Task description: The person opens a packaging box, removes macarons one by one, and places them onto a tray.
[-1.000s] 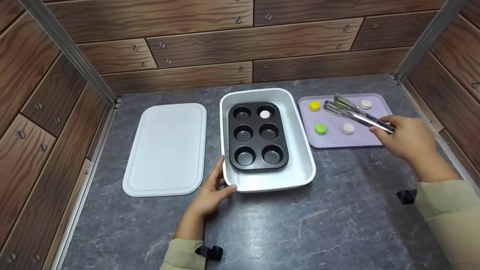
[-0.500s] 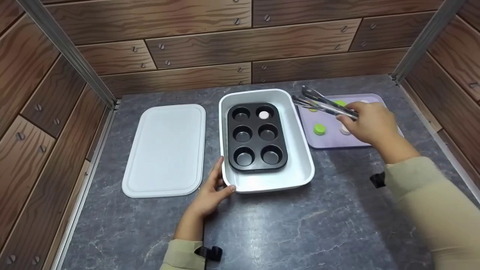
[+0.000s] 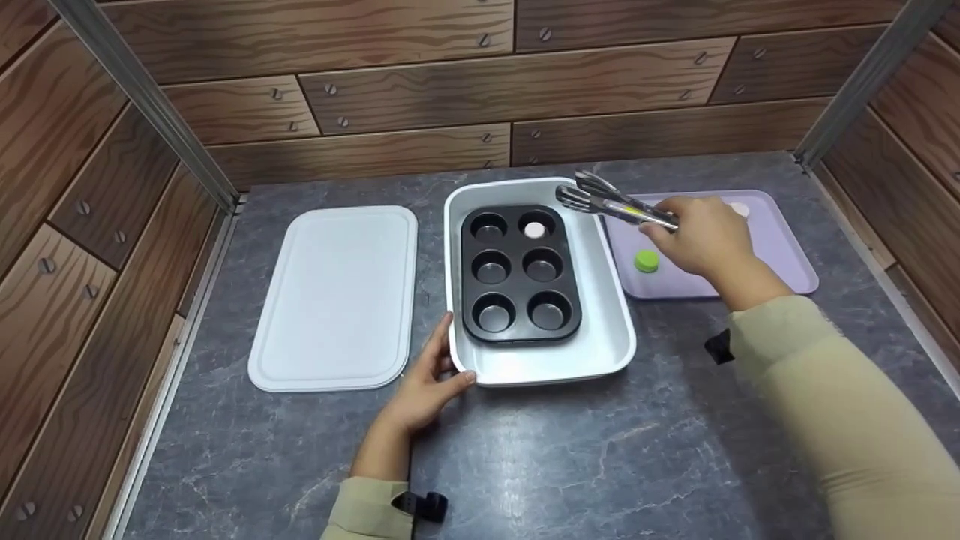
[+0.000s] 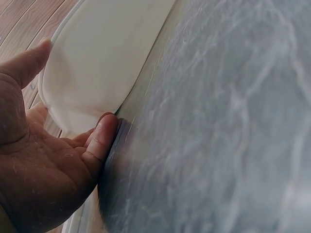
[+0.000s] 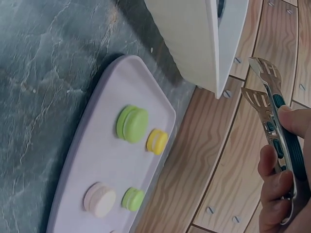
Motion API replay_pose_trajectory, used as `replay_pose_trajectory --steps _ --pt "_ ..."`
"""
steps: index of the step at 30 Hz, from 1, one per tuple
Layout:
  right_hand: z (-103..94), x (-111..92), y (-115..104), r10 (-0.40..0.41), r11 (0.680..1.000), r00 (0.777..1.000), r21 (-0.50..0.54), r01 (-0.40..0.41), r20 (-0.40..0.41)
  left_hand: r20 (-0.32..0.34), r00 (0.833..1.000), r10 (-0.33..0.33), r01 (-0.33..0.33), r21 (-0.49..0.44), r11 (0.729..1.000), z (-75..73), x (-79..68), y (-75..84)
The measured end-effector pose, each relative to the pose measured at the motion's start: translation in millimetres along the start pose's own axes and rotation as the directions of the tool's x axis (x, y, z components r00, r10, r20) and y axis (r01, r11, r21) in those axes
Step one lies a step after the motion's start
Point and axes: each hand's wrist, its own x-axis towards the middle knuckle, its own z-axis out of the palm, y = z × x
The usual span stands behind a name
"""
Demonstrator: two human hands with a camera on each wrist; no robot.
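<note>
My right hand (image 3: 709,232) holds metal tongs (image 3: 611,204) above the lilac tray's left edge, their tips reaching over the white bin's back right rim. In the right wrist view the tong tips stand apart with nothing between them. Several macarons lie on the lilac tray (image 3: 787,262): a green macaron (image 5: 132,124), a yellow macaron (image 5: 157,141), a smaller-looking green macaron (image 5: 132,199) and a pale pink macaron (image 5: 100,199). My left hand (image 3: 420,394) rests against the front left corner of the white bin (image 3: 600,330), fingers along its side, thumb at the rim.
Inside the bin sits a black six-cup muffin tin (image 3: 517,292); its back right cup holds a pale pink macaron (image 3: 534,230). A flat white lid (image 3: 337,300) lies left of the bin. Wood-patterned walls (image 3: 405,97) enclose the grey marbled table (image 3: 540,465) at back and sides.
My right hand has carried the tongs leftward from over the lilac tray to the bin's back right rim. My left hand stays at the bin's corner.
</note>
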Motion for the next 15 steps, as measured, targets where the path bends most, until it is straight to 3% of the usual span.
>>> replay_pose_trajectory --steps 9,15 --pt "15.5 10.8 -8.1 0.026 1.0 0.995 -0.012 -0.025 0.095 -0.001 1.0 -0.012 0.011 -0.019 1.0 0.6 -0.1 0.6" --pt "26.6 13.7 -17.1 0.02 0.999 0.994 -0.027 -0.017 0.105 -0.004 1.0 -0.011 0.011 -0.017 1.0 0.5 -0.3 1.4"
